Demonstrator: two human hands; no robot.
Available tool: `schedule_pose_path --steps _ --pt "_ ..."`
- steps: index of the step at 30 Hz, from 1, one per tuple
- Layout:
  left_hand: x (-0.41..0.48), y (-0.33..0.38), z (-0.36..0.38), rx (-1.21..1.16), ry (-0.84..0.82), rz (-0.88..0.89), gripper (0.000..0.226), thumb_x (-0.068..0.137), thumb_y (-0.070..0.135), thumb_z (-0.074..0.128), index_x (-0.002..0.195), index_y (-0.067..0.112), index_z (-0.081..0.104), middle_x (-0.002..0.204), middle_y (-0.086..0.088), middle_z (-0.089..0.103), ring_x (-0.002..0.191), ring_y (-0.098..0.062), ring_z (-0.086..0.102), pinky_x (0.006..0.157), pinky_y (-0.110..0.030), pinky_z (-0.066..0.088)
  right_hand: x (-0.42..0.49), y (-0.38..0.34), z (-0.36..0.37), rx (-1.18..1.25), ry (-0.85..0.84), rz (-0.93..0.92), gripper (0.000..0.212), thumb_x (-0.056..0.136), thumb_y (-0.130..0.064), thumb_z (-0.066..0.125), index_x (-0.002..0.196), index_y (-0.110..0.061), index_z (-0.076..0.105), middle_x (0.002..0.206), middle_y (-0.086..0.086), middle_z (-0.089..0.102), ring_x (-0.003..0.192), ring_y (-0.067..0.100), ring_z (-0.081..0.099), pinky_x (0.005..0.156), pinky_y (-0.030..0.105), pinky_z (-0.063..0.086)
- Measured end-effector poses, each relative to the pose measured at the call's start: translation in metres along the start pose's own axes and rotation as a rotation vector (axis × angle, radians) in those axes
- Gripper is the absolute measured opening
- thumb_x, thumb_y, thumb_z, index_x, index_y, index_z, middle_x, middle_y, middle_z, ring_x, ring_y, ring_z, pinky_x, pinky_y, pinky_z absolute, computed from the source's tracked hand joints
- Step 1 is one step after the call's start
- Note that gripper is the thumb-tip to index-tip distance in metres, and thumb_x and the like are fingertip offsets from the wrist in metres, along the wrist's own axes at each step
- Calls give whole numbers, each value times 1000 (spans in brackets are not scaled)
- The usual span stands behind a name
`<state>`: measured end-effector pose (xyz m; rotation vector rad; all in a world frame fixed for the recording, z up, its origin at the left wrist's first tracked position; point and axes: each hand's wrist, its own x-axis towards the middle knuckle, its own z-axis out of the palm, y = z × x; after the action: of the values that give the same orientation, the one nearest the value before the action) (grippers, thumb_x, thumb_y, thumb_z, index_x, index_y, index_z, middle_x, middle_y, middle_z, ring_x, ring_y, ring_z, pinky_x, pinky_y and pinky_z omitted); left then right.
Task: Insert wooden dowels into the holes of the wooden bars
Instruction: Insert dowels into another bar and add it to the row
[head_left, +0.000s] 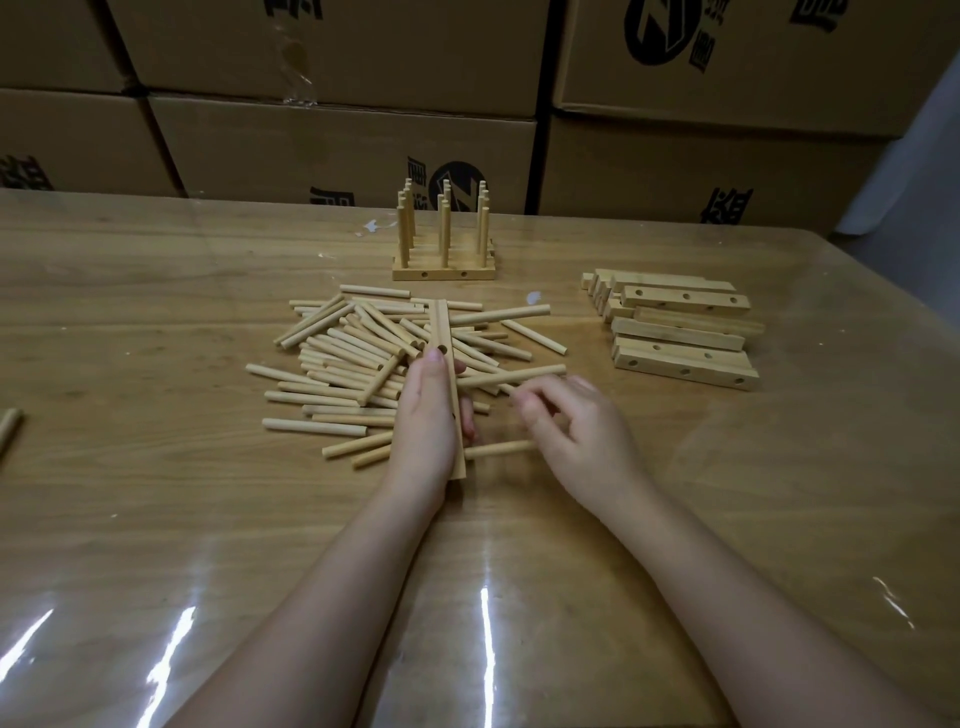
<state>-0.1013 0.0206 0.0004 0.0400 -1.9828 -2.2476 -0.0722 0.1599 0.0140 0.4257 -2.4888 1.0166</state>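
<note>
My left hand (427, 415) grips a wooden bar (443, 332) that lies lengthwise over a heap of loose dowels (353, 364), its holes facing right. One dowel (496, 448) sticks out sideways from the bar's near end. My right hand (571, 421) is at that dowel's free end with curled, blurred fingers; another dowel (511, 375) lies just beyond the fingertips. Whether the fingers pinch a dowel I cannot tell.
Finished bars with upright dowels (443, 244) stand at the back centre. A stack of drilled bars (680, 327) lies at the right. One stray dowel (8, 428) sits at the left edge. Cardboard boxes (332, 145) wall off the table's far side.
</note>
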Motion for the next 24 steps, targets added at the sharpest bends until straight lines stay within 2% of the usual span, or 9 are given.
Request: schedule_pose_path --steps 2,4,6,8,11,14,20,24 --pt "1 0 0 -2 12 0 39 103 40 25 89 18 54 43 4 45 40 -9 45 43 -20 42 1 4 -2 57 64 63 41 91 -53 38 78 -21 61 71 -10 58 76 9 53 64 33 45" --pt "1 -1 0 -6 13 -8 39 102 42 25 90 19 54 44 5 46 42 -10 45 46 -25 43 3 7 -4 105 146 131 45 89 -55 37 72 -18 56 65 -9 51 67 7 48 58 29 38" --pt "1 -1 0 -6 8 -16 40 102 43 24 91 19 55 44 5 46 43 -11 46 47 -27 43 5 9 -5 96 216 169 39 87 -51 44 74 -14 50 68 -10 45 66 9 45 60 26 35" --pt "0 -1 0 5 2 -10 40 102 42 25 92 18 55 44 5 46 43 -11 46 46 -25 43 6 8 -7 -23 238 99 26 85 -42 51 82 -16 49 79 -8 47 75 10 47 69 26 38" --pt "-1 -1 2 32 -6 2 39 103 39 26 93 16 55 49 0 46 43 -11 47 45 -21 42 6 6 -7 -242 139 -52 28 86 -40 53 101 -17 60 95 -5 56 92 12 52 85 31 36" --pt "-3 0 3 59 -26 39 36 103 36 28 90 16 55 57 -5 46 44 -9 46 45 -20 42 6 6 -8 -367 60 -107 23 89 -35 57 104 -20 66 97 -5 63 95 16 55 84 32 30" --pt "-7 1 3 157 -136 104 33 102 34 30 87 13 50 60 -4 43 45 -8 43 46 -23 39 7 7 -5 -262 -184 -68 24 94 -25 51 105 -9 65 99 3 64 95 22 57 82 34 42" --pt "-8 2 2 177 -180 115 34 102 34 29 84 12 48 59 -4 40 45 -7 40 44 -21 37 5 6 -4 -216 -173 -51 21 94 -23 51 100 -10 66 96 0 65 90 21 58 74 34 43"
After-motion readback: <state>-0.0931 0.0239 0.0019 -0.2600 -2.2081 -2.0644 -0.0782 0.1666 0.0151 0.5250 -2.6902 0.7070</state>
